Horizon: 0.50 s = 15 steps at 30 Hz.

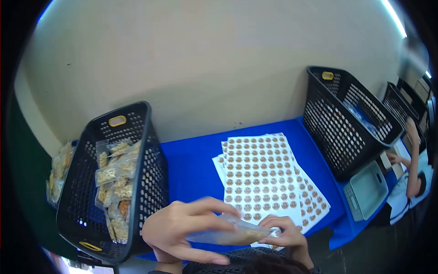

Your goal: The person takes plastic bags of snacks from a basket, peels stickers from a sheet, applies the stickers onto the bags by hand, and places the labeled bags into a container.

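Observation:
Close to my body is a clear plastic bag [244, 234] with pale food pieces inside, lying sideways in the air. My right hand [286, 233] is closed on the bag's right end, where a small whitish, shiny patch shows between thumb and fingers. My left hand [182, 228] spreads its fingers around the bag's left part. One of its fingers lies across the plastic, the index finger is slightly blurred, and the thumb is apart below the bag. Just beyond both hands lie white sticker sheets [260, 176] printed with rows of small round brown labels, overlapping at angles.
A black basket [155, 192] at left holds several snack bags [119, 176]; more bags [59, 171] sit behind it. On the right are another black basket [333, 137] and a grey-green tray [358, 201] on the blue tablecloth [191, 164]. Another person [413, 176] works at far right.

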### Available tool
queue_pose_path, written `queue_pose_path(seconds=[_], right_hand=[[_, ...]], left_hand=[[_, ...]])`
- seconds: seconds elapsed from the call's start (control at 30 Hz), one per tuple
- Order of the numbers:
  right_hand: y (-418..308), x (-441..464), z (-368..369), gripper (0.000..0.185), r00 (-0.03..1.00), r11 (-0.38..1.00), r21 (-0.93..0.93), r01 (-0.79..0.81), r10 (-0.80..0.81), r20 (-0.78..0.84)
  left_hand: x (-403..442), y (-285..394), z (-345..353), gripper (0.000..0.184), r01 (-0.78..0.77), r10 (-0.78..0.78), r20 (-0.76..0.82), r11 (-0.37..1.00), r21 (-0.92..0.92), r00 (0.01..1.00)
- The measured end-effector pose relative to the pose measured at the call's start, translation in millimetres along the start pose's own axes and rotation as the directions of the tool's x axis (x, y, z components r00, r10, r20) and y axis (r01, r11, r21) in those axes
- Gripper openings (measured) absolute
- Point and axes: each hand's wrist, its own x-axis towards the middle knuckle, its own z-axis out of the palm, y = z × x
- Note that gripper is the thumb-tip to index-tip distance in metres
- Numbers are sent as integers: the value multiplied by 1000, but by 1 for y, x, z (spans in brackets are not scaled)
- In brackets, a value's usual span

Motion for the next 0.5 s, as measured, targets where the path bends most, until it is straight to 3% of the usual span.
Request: queue_pose_path(seconds=[0.03,0.07,0.1,0.17,0.23,0.3,0.4,0.43,0.47,0.5], right_hand=[[6,-6,6,23,994,994,30,-105,104,20],[16,-13,12,24,984,975,128,-180,178,24],[27,-18,18,24,969,942,226,-247,247,32],[41,-22,29,24,954,909,308,-282,299,-8],[46,-19,40,25,938,870,391,-299,344,-48],[45,-9,46,24,910,811,453,-369,415,-2],[59,-2,62,26,922,788,512,-341,386,20],[66,-4,62,26,919,782,519,-344,395,15],[74,-5,61,27,932,857,377,-350,358,52],[78,-5,61,28,940,913,225,-339,325,101]], left_hand=[[-8,-12,7,56,-54,47,-129,997,-46,991],[-35,-31,24,85,-39,-20,-272,977,-210,962],[-48,-51,36,106,-153,-23,-396,901,-406,918],[-66,-68,67,116,-289,-263,-651,735,-613,712],[-87,-85,96,121,-259,-394,-614,655,-710,684],[-104,-92,125,125,-90,-560,-506,608,-789,656],[-107,-99,160,109,-62,-569,-523,637,-768,634],[-108,-97,164,91,52,-656,-511,641,-766,555],[-111,-96,167,73,164,-729,-507,631,-758,461],[-113,-97,169,73,167,-734,-506,627,-761,453]])
